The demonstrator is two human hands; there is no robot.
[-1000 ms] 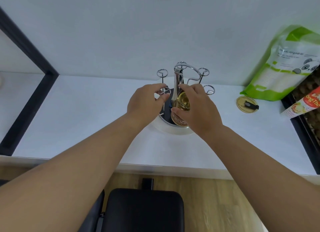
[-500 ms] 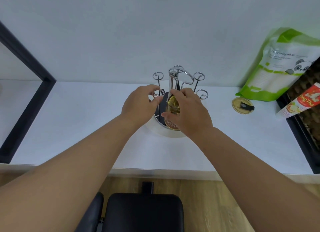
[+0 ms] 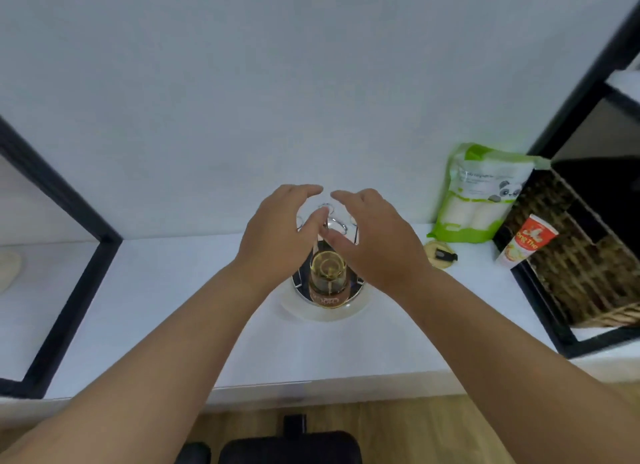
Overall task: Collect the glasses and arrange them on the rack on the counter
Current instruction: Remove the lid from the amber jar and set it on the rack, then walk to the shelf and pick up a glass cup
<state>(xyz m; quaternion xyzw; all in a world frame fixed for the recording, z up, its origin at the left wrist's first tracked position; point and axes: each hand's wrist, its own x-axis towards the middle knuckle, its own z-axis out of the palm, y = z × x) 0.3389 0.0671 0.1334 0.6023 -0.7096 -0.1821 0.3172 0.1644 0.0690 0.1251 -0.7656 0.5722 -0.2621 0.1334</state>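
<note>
A person's left hand (image 3: 277,235) and right hand (image 3: 374,241) hover with fingers spread and each grip released above a metal rack (image 3: 327,292) on the white bench (image 3: 173,307). One amber glass (image 3: 328,278) sits upside down on the rack's near side, touched by neither hand. This placement looks complete; the next move likely calls for fetching another glass, though none shows here.

Rack (image 3: 337,225) is shiny chrome wire on a glossy round base. The glass (image 3: 327,279) on it is clear, amber-tinted. Tabletop (image 3: 166,290) looks smooth matt white, the green pouch (image 3: 479,193) glossy plastic, the basket (image 3: 568,252) rough woven wicker.
</note>
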